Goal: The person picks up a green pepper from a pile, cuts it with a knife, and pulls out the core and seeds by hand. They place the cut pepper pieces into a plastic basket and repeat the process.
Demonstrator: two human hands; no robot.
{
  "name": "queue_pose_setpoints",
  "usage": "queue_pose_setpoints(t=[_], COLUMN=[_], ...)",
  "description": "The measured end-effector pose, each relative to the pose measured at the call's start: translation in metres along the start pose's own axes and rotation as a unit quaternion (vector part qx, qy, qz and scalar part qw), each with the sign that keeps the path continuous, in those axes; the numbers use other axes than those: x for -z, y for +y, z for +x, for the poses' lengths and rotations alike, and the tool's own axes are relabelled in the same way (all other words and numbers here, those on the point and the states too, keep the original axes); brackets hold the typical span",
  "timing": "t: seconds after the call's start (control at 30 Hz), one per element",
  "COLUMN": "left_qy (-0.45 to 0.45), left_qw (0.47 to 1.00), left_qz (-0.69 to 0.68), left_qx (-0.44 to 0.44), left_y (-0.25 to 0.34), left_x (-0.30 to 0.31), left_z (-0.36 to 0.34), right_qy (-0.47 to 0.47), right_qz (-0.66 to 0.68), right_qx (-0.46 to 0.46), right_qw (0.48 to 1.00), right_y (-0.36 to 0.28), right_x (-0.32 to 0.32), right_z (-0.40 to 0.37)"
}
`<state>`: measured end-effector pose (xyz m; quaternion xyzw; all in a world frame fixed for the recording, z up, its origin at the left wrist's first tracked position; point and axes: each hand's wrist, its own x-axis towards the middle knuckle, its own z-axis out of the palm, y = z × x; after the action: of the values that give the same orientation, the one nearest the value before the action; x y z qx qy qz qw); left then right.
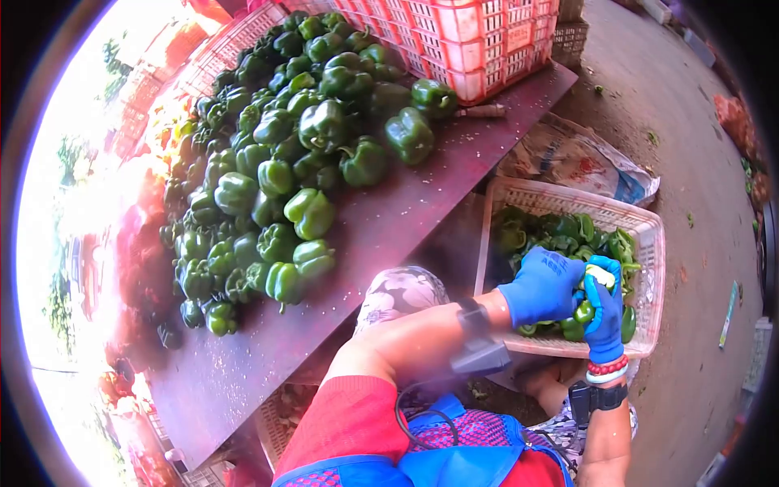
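Note:
Both hands wear blue gloves and meet above a pale plastic crate (652, 268) of green peppers. My right hand (604, 325) is closed around a green bell pepper (584, 311); a pale, cut-looking patch shows near its fingertips. My left hand (542, 286) is closed, back of the glove upward, with its fingers against that pepper. Whatever sits inside the left fingers is hidden. Beneath the hands lie green peppers (568, 231), several of them split or cut open.
A large heap of whole green bell peppers (276, 178) covers much of the dark red table (389, 219) to the left. Stacked red crates (487, 40) stand at its far end, a small wooden-looking handle (484, 110) beside them. A sack (568, 162) lies behind the pale crate.

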<state>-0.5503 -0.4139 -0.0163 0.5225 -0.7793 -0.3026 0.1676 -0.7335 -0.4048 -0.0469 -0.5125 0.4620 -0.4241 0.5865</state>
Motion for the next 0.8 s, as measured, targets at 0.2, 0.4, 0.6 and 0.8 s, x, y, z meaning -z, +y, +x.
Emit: queue_pose_setpoints(t=[0.2,0.4,0.6,0.8], left_qy=[0.243,0.346,-0.074,0.175], left_qw=[0.946,0.921,0.853,0.884], left_qz=[0.159,-0.018,0.234,0.285], left_qx=[-0.144,0.176,0.461,0.327], left_y=[-0.012,-0.025,-0.043,-0.107], left_x=[0.003,0.106,0.144,0.183], left_z=[0.007,-0.082,-0.37,-0.347], right_qy=[0.015,-0.019,-0.078,-0.148], right_qz=[0.12,-0.244,-0.527,-0.528], right_qx=[-0.071,-0.045,0.033,0.059], right_qw=[0.99,0.969,0.846,0.834], right_y=[-0.01,0.016,0.03,0.028], right_x=[-0.008,0.04,0.037,0.006], right_z=[0.007,0.026,0.011,0.006])
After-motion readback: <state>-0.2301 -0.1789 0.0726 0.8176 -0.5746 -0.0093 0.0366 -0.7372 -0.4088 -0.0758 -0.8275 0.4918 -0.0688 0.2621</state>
